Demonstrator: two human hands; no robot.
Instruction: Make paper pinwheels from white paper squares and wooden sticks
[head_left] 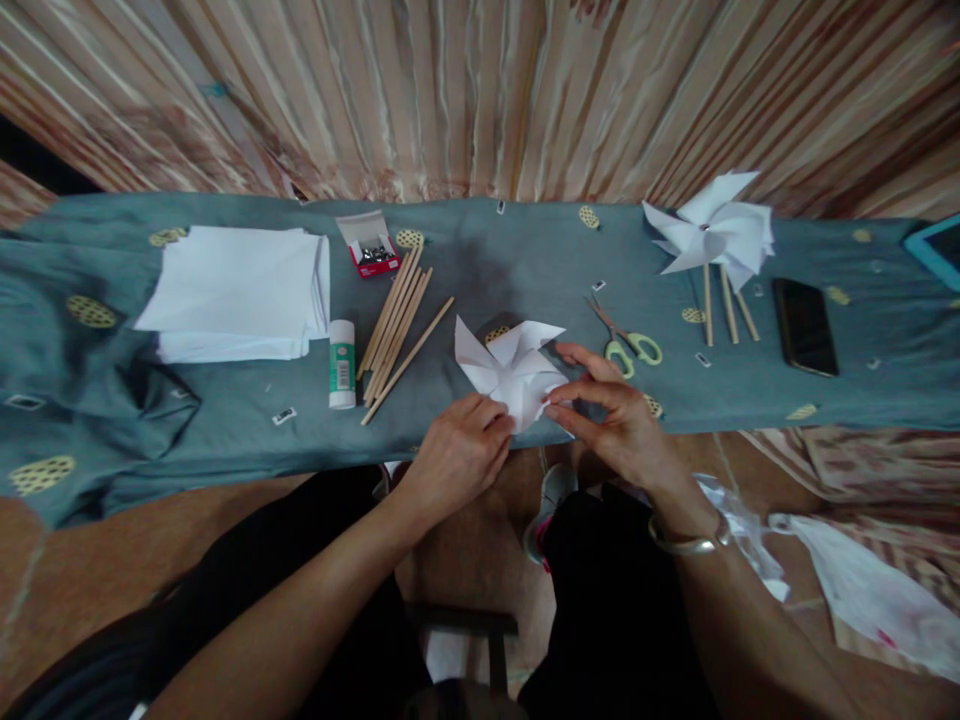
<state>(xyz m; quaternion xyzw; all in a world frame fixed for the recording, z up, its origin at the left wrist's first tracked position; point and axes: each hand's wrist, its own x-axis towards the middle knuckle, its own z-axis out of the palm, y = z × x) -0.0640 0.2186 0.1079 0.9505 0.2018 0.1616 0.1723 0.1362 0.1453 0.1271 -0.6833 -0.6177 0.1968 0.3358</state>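
Note:
A white paper pinwheel (517,365) with folded, pointed blades is held at the front edge of the cloth-covered table. On its lower left edge, my left hand (466,445) is closed with the fingers bent together. From the right, my right hand (611,410) pinches a blade's edge between thumb and finger. No stick shows on this pinwheel, and its underside is hidden. Left of it lie several thin wooden sticks (397,320), one apart from the bundle. Scissors (628,340) with light green handles rest just beyond my right hand.
A paper stack (232,285), a glue stick (342,365) and an opened red box (373,250) of small metallic pieces are at left. Finished-looking pinwheels on sticks (709,230), a phone (804,325) and a blue-edged device (937,250) are at right. A curtain (450,100) hangs behind the table.

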